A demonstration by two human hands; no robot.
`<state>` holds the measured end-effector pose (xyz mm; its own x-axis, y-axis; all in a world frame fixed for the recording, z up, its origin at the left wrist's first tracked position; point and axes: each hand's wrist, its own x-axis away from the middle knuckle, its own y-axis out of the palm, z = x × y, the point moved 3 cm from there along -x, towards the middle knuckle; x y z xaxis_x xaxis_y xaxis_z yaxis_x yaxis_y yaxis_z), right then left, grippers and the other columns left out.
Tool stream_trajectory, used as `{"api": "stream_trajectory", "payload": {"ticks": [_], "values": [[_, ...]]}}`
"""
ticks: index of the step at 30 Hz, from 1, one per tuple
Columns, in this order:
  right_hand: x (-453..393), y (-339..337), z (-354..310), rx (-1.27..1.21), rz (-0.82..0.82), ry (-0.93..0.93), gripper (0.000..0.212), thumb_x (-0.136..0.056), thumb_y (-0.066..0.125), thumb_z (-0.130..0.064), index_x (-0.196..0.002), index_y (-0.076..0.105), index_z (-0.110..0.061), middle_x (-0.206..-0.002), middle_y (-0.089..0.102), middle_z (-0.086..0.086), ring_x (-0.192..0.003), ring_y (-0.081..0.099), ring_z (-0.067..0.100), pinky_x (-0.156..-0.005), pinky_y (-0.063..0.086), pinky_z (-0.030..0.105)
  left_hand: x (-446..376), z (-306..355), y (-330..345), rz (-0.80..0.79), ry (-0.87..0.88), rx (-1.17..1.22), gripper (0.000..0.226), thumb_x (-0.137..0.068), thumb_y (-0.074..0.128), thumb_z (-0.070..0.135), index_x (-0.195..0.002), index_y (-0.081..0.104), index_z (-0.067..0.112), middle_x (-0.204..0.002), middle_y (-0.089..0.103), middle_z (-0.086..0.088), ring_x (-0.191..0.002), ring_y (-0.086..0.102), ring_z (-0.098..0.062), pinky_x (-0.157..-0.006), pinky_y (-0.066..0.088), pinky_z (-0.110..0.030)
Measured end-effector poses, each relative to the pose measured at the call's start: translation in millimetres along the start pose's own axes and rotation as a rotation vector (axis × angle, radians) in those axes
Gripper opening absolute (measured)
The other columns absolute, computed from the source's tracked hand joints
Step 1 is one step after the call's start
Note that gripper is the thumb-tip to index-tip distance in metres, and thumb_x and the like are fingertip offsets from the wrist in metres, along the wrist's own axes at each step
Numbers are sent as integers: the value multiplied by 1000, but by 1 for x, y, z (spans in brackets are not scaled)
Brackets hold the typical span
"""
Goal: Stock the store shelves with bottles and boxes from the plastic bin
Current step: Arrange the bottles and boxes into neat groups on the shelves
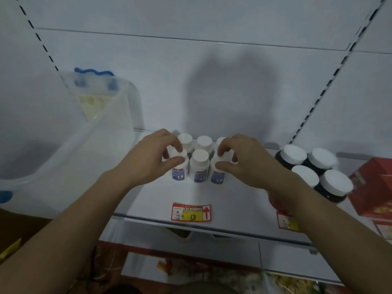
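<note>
While both arms reach over the shelf (148, 200), each hand grips one bottle in the front row. Head view: the left hand (152, 158) pinches the cap of the front left bottle (179, 169) between thumb and curled fingers. The right hand (244, 160) pinches the cap of the front right bottle (217, 175) in the same way. A middle bottle (199, 166) stands upright between them, touched by neither hand. Behind these, a back row of three more white-capped bottles (203, 143) stands close against the front row; the rightmost one is partly hidden by the right hand. All six stand near the rear of the shelf, at its centre.

A clear bin (63, 149) with a blue handle sits at the left end of the shelf; its contents cannot be made out. Four dark jars (314, 168) with white lids stand grouped to the right, well apart from the bottles. Red boxes (373, 187) lie just beside the jars at the frame edge. A red and yellow price tag (191, 212) is fixed to the shelf's front edge, below the bottles. A second tag (287, 222) is partly covered by the right forearm.
</note>
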<state>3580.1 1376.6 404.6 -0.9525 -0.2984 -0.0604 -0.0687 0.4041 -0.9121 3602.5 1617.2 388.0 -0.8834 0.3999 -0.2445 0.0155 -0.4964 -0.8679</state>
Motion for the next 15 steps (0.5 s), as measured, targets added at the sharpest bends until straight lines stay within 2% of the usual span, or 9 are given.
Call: {"api": "stream_trajectory", "payload": {"ticks": [5,10,12,15], "values": [[-2,5,2,-6,15,27,20,-87,75,-31,-101,62,-25,-100,58,-2,-86,55,15,-81,47,32,-3,-4,3,3,8,23,19,-86,76,37,-99,64,31,-102,60,10,-74,61,-2,-68,50,-21],[-2,8,4,0,20,25,20,-87,75,-34,-101,62,-26,-100,57,-4,-85,55,12,-80,47,30,-4,-5,4,16,13,46,18,-86,76,35,-98,65,29,-101,60,8,-74,62,-4,-70,53,-28],[0,7,3,27,78,-4,20,-88,74,-37,-101,62,-27,-103,54,-5,-87,53,12,-79,44,29,-4,-6,4,15,18,44,18,-86,76,35,-98,65,29,-100,61,9,-73,62,-3,-71,53,-28],[0,0,-10,60,250,-124,18,-90,71,-36,-102,65,-25,-104,58,-5,-91,54,16,-80,45,32,-4,-5,4,16,25,46,18,-86,76,35,-99,66,27,-101,62,8,-74,62,-3,-72,53,-29]]}}
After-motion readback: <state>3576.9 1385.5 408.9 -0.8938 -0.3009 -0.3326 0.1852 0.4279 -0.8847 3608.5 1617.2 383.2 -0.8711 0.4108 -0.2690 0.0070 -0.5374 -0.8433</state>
